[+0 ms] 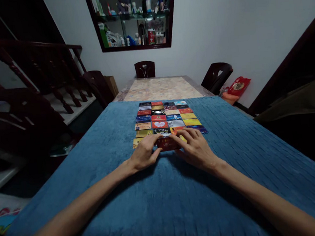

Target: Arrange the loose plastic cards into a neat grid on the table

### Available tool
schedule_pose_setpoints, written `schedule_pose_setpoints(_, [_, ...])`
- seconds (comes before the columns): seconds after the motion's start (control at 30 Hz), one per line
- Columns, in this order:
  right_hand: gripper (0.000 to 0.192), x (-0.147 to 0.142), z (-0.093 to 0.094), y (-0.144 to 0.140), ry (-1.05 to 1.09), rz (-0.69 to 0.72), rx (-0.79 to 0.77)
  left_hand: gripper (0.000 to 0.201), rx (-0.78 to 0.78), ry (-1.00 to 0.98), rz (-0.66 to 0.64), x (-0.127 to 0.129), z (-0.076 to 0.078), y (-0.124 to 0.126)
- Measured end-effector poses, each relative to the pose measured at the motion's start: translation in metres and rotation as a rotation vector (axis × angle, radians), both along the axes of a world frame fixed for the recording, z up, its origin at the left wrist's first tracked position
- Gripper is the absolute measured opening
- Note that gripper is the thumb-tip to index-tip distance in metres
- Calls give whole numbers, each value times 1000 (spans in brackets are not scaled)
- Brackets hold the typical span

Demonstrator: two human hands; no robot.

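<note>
Two hands grip one dark red card (167, 143): your left hand (144, 154) pinches its 9 o'clock end, your right hand (194, 148) its 3 o'clock end. Long axis runs 9-to-3, at the card grid's (166, 118) 6 o'clock edge.

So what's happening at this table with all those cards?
A person sits at a table covered with a blue cloth, where a grid of colourful plastic cards lies in neat rows. Both hands are at the near edge of the grid: the left hand and the right hand together touch a dark red card lying in the nearest row. Dark chairs stand around the far end of the table.
</note>
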State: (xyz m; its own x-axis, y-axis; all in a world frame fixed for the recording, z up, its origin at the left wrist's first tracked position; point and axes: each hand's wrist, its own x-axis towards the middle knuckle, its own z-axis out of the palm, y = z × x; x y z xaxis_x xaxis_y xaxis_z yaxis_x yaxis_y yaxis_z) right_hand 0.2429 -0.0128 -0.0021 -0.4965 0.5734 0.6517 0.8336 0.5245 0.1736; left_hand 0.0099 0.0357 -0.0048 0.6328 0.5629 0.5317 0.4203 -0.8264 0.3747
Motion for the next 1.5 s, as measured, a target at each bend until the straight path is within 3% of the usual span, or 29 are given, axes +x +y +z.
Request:
schedule_pose_setpoints(0.4, [46,67,13,1,1,-12,-111,51,119,120,-20,57,12,3])
schedule_pose_setpoints(0.6, [46,101,4,7,84,19,-200,45,98,189,-33,92,14,8])
schedule_pose_setpoints(0.9, [36,136,-11,6,179,-1,-268,30,60,256,-2,132,5,17])
schedule_pose_setpoints(1.17, [34,157,-29,13,284,-27,-394,23,45,335,23,150,1,20])
schedule_pose_setpoints(1.5, [32,160,-32,16,298,-40,-464,19,25,333,32,156,-10,26])
